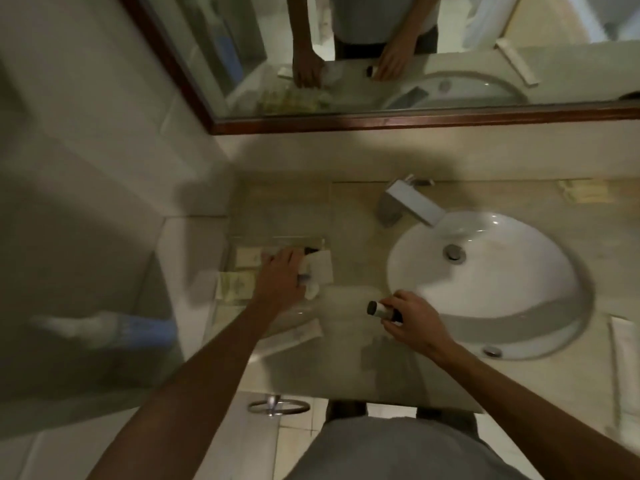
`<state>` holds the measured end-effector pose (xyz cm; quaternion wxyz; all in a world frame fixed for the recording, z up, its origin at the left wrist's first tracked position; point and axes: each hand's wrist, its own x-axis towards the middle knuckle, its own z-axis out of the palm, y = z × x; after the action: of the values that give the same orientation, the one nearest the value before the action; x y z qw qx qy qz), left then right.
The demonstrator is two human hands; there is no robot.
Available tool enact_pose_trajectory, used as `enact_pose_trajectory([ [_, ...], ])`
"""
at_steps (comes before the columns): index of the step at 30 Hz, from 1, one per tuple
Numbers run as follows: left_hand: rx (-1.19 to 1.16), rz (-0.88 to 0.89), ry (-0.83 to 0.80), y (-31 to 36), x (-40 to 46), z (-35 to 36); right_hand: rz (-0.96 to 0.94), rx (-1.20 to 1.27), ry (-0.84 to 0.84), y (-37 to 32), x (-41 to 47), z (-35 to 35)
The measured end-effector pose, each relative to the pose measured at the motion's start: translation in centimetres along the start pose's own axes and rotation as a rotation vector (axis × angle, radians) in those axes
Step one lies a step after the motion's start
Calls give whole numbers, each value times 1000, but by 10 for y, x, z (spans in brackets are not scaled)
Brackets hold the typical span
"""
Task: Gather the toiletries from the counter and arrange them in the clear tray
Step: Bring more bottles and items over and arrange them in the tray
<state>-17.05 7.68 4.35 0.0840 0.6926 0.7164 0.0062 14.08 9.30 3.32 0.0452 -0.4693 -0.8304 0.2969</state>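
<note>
The counter looks like polished beige stone, smooth with a soft sheen. The sink is glossy white ceramic, with a shiny metal drain and a brushed metal tap. The tray is clear plastic, nearly see-through and glossy at its edges. The mirror is glass in a dark, varnished wood frame. The small bottle seems smooth plastic with a matt dark cap. The packets by the tray look like paper or card, matt. The wall tiles are smooth with a dull gloss; the towel ring below is shiny metal
</note>
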Motion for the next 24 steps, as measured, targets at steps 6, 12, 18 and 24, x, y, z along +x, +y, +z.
enact_pose_trajectory([
  [6, 111, -60, -79, -97, 21, -8, 28, -34, 22, -49, 13, 14],
  [12, 77, 1, -43, -119, 17, 6, 39, -67, 55, -75, 39, 11],
  [18, -61, -104, -10, -123, 6, 27, -21, -99, 81, -119, 102, 18],
  [24, -70, -128, -12, -132, 13, 25, -31, -224, 32, -149, 152, 42],
])
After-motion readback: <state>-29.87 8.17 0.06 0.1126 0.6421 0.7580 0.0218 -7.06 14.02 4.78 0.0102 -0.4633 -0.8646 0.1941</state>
